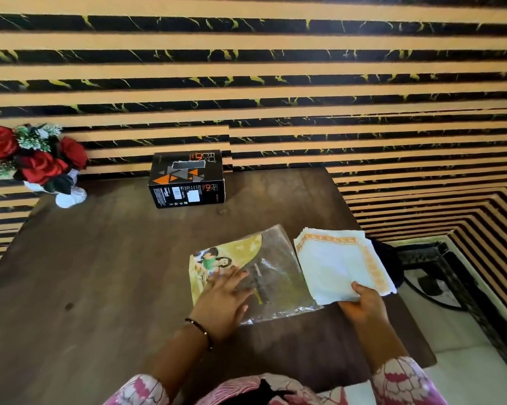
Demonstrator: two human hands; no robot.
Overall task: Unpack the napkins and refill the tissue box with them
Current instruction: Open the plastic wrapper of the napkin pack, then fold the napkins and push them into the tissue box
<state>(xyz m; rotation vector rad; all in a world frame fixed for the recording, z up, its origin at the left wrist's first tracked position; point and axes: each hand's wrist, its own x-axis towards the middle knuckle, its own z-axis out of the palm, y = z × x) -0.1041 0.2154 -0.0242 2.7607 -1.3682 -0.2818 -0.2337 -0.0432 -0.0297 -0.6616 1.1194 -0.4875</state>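
Note:
A stack of white napkins with an orange border lies at the table's right edge, outside its wrapper. My right hand pinches the stack's near corner. Just left of the stack lies the flat plastic wrapper, partly clear and partly printed with a picture. My left hand rests on it with straight fingers, pressing it to the table. The black tissue box with orange triangles stands upright at the back of the table, its top slot facing up, well beyond both hands.
The dark wooden table stretches left and forward. A white vase of red roses stands at its back left corner. A striped wall rises behind. To the right, past the table edge, are pale floor and a dark metal frame.

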